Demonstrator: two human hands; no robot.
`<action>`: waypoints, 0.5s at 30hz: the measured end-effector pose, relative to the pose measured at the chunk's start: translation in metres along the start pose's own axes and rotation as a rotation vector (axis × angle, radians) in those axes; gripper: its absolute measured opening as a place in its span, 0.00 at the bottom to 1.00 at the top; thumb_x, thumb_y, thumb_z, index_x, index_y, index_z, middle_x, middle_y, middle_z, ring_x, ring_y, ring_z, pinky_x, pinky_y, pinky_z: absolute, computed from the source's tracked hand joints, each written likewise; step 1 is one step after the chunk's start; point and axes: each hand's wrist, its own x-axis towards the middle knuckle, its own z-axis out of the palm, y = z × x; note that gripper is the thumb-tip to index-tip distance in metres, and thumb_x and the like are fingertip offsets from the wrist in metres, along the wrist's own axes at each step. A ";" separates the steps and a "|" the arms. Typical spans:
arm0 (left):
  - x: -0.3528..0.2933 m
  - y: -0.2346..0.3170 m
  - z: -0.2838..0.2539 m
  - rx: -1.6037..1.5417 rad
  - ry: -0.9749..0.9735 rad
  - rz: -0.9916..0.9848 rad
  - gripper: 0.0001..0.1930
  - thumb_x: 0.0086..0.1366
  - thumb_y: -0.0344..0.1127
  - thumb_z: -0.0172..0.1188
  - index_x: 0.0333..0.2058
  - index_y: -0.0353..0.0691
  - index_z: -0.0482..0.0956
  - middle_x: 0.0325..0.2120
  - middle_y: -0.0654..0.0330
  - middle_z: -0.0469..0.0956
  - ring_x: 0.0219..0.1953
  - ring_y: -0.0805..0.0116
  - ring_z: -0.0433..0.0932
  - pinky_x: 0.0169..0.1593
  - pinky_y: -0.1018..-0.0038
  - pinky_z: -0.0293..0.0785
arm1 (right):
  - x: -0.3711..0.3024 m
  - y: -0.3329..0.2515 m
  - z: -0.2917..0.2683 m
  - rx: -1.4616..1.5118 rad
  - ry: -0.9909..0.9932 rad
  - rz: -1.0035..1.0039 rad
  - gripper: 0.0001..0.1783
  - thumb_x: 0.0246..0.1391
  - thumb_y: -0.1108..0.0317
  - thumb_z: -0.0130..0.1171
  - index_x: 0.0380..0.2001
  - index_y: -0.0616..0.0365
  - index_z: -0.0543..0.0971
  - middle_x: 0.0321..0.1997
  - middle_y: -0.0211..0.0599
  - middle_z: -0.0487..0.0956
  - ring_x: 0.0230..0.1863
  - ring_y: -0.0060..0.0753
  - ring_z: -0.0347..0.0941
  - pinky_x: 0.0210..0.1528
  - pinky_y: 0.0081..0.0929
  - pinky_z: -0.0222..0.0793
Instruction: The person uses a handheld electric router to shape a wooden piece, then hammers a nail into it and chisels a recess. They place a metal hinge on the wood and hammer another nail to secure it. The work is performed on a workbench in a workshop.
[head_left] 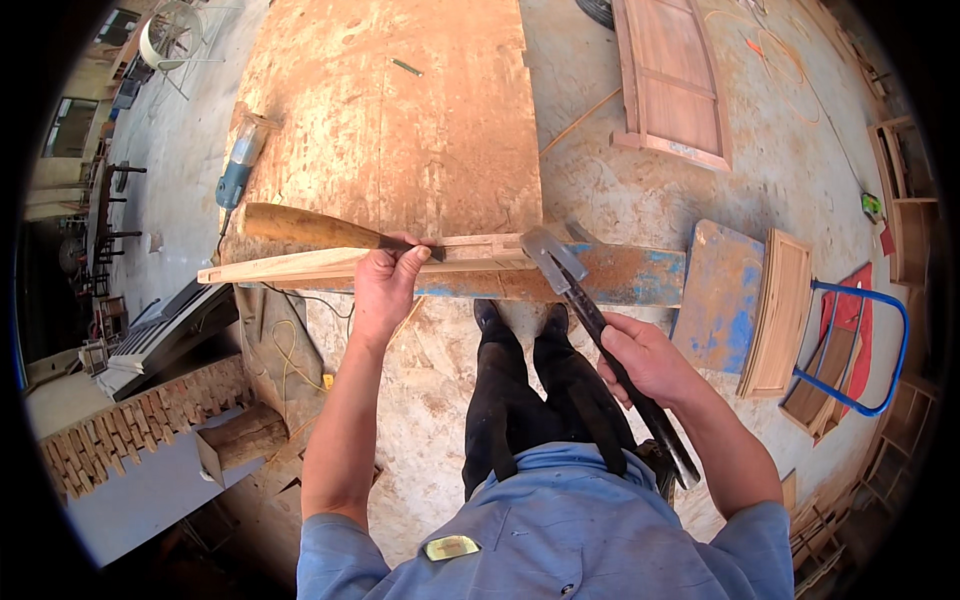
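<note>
A blue shirt (560, 540); beyond, the left hand (385, 290) grips a chisel (310, 226) at a wooden rail (300, 266), the right hand (645, 355) a hammer (590, 318); apparently chiselling, the next strike calling for steady aim.

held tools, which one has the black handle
The hammer in the right hand: its long handle is black. The other, the chisel-like tool in the left hand, has a broad yellowish-brown wooden handle.

1 hammer (638, 397), 2 hands (384, 292) (652, 360)
</note>
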 end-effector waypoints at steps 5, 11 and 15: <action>0.000 -0.002 -0.002 -0.001 -0.007 0.001 0.04 0.69 0.27 0.63 0.38 0.33 0.79 0.37 0.57 0.87 0.42 0.75 0.82 0.48 0.75 0.78 | 0.000 0.001 0.001 0.020 0.010 -0.007 0.26 0.72 0.58 0.45 0.66 0.60 0.66 0.21 0.31 0.71 0.12 0.22 0.65 0.14 0.23 0.63; 0.000 0.001 -0.001 0.043 -0.011 -0.002 0.04 0.68 0.28 0.63 0.37 0.33 0.79 0.37 0.58 0.87 0.42 0.75 0.82 0.48 0.76 0.78 | 0.001 0.004 -0.003 0.008 -0.020 -0.007 0.26 0.73 0.57 0.43 0.68 0.57 0.64 0.20 0.32 0.71 0.14 0.22 0.66 0.15 0.23 0.65; -0.001 0.003 0.001 0.086 0.006 0.031 0.05 0.68 0.29 0.64 0.37 0.33 0.79 0.37 0.58 0.87 0.41 0.74 0.83 0.46 0.75 0.79 | 0.001 0.003 -0.002 0.012 -0.021 -0.009 0.27 0.73 0.57 0.43 0.69 0.57 0.64 0.20 0.31 0.71 0.14 0.22 0.66 0.16 0.23 0.66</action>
